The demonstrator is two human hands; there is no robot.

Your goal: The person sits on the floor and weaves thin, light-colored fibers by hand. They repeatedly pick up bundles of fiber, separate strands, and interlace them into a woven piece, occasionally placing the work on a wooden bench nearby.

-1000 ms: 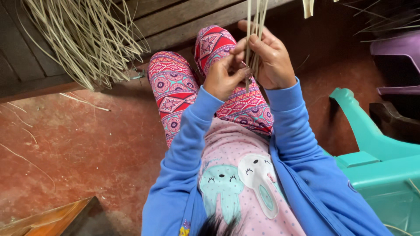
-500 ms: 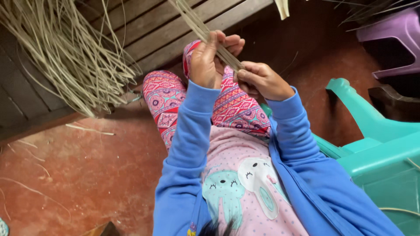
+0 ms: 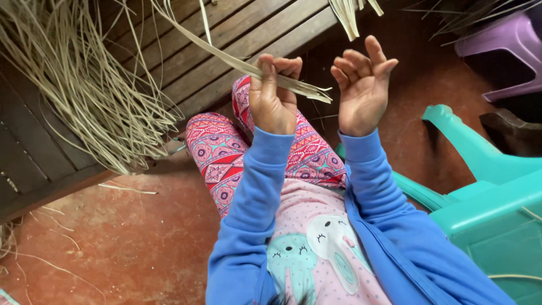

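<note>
My left hand (image 3: 274, 96) is raised in front of me and closed around a bundle of long pale dried grass strips (image 3: 226, 53). The strips run up and to the left from the fist, with short cut ends poking out to the right. My right hand (image 3: 361, 85) hangs beside it, a little apart, with fingers curled loosely and nothing in it. Both arms wear blue sleeves. Below the hands are my knees in pink patterned trousers (image 3: 226, 152).
A large loose heap of dried grass strips (image 3: 84, 85) lies over a dark wooden slatted platform (image 3: 237, 34) at upper left. A teal plastic chair (image 3: 485, 192) stands on the right, a purple plastic stool (image 3: 502, 51) at upper right. The floor is red concrete (image 3: 113, 243).
My right hand has let go of the strips and moved away to the right. The left hand keeps the bundle, now angled up to the left instead of upright.
</note>
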